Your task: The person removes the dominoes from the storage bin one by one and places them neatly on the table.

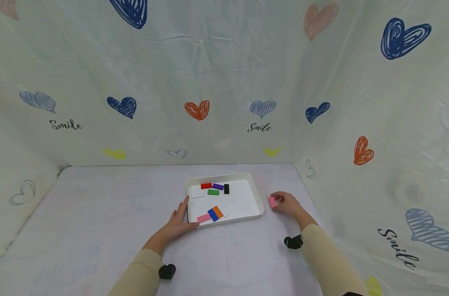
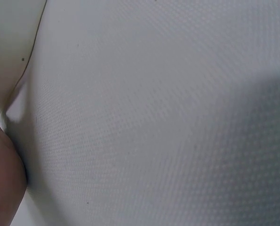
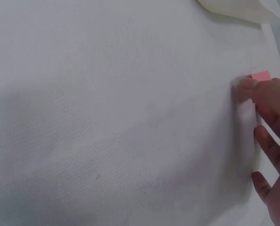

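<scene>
A shallow white tray (image 1: pixel 259 201) lies on the table with small coloured blocks in it. My left hand (image 1: pixel 175 226) rests against the tray's near-left corner, fingers extended along the left side and thumb at the front edge. To the right of the tray, just above or on the table, my right hand (image 1: pixel 286 204) pinches a pink block (image 1: pixel 272 202) between thumb and fingertips. That block's pink end (image 3: pixel 261 76) shows past the fingers in the right wrist view. Only part of the left hand (image 2: pixel 5 174) appears in the left wrist view, beside the tray wall (image 2: pixel 10 52).
Toward the tray's back sit a red block (image 1: pixel 206 186), a purple block (image 1: pixel 218 187), a black block (image 1: pixel 226 189), a green block (image 1: pixel 213 192) and a white block (image 1: pixel 197 194). Near its front are another pink block (image 1: pixel 204 218), a blue block (image 1: pixel 212 215) and an orange block (image 1: pixel 218 211).
</scene>
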Demonstrator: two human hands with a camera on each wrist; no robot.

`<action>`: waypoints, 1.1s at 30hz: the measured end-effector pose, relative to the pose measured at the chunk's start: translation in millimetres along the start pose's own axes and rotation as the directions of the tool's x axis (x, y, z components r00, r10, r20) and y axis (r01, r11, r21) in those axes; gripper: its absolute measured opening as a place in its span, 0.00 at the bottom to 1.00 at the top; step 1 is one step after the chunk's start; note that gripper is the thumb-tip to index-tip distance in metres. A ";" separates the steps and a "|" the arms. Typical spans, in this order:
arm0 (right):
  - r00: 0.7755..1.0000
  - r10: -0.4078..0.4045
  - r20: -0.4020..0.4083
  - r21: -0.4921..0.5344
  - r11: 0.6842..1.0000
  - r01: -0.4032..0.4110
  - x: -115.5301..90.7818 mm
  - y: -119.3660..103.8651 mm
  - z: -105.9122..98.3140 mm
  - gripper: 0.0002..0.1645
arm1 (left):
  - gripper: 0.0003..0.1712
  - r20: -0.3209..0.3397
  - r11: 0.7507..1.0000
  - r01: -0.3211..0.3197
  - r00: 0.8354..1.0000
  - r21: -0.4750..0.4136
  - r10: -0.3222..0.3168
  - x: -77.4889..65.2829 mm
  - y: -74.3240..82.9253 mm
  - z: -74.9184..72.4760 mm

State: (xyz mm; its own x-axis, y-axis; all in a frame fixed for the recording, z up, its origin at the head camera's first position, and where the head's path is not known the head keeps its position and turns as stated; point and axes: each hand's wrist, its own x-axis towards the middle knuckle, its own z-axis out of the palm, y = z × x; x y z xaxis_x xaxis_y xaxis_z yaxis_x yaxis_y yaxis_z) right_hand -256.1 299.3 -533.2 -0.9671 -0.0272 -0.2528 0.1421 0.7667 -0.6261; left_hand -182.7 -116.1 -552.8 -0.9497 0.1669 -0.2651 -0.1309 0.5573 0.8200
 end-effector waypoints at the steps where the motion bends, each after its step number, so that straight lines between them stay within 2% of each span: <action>1: 1.000 0.011 -0.001 0.001 1.000 -0.011 0.2 1.2 -0.5 0.29 | 0.62 0.001 1.000 0.005 1.000 0.000 -0.005 0.7 -0.1 0.6; 18: 0.999 0.032 0.027 -0.059 0.998 -0.030 1.9 1.1 -0.4 0.29 | 0.63 0.027 1.000 -0.006 1.000 -0.029 0.007 2.3 -4.7 -1.3; 24: 0.999 0.037 0.029 -0.070 0.997 -0.035 2.8 4.5 -2.7 0.29 | 0.64 0.022 0.999 0.024 0.999 -0.036 -0.024 3.1 -4.2 0.2; 33: 0.999 -0.013 0.036 -0.032 0.999 0.014 -3.8 -3.2 -10.4 0.29 | 0.64 0.018 0.999 0.041 0.999 -0.023 -0.040 -0.5 -1.4 -0.5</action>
State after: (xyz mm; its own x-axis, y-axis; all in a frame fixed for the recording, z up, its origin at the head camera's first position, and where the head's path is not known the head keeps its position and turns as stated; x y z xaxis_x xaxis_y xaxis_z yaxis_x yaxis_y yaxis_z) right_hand -255.1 303.5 -522.6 -0.9608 -0.0601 -0.2707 0.1213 0.7866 -0.6055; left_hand -182.1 -117.4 -553.5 -0.9384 0.1591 -0.3069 -0.1757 0.5451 0.8198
